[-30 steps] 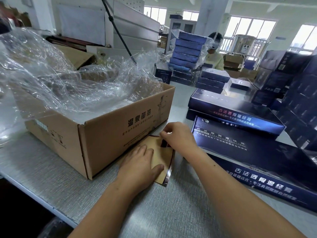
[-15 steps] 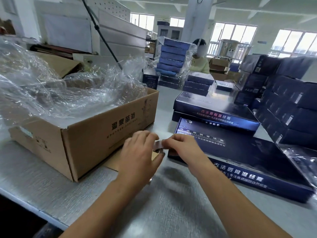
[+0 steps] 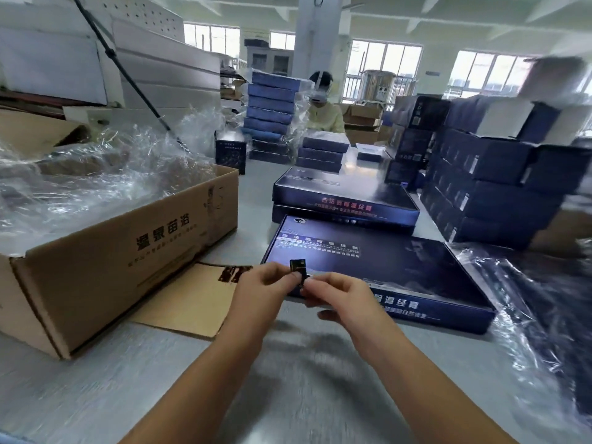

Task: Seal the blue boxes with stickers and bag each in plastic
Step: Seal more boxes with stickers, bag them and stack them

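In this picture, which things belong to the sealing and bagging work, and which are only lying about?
For the job: sticker pinched by left hand and right hand; brown sticker sheet; nearest blue box; clear plastic at the right.

Lying about: cardboard carton; dark boxes stacked at far right; wrapped stack at the back.

An open cardboard carton (image 3: 121,264), printed with dark characters, is seen standing along the left edge of the grey tabletop (image 3: 288,395), one corner turned toward the front edge. A black cable (image 3: 128,78) is strung at a slant behind it, across stacked white panels (image 3: 166,75). Beyond the far edge, a person in a pale yellow garment (image 3: 325,118) is pictured, backed by brown cartons (image 3: 362,118), a white pillar (image 3: 315,36), a steel tank (image 3: 379,86) and bright windows (image 3: 384,65).
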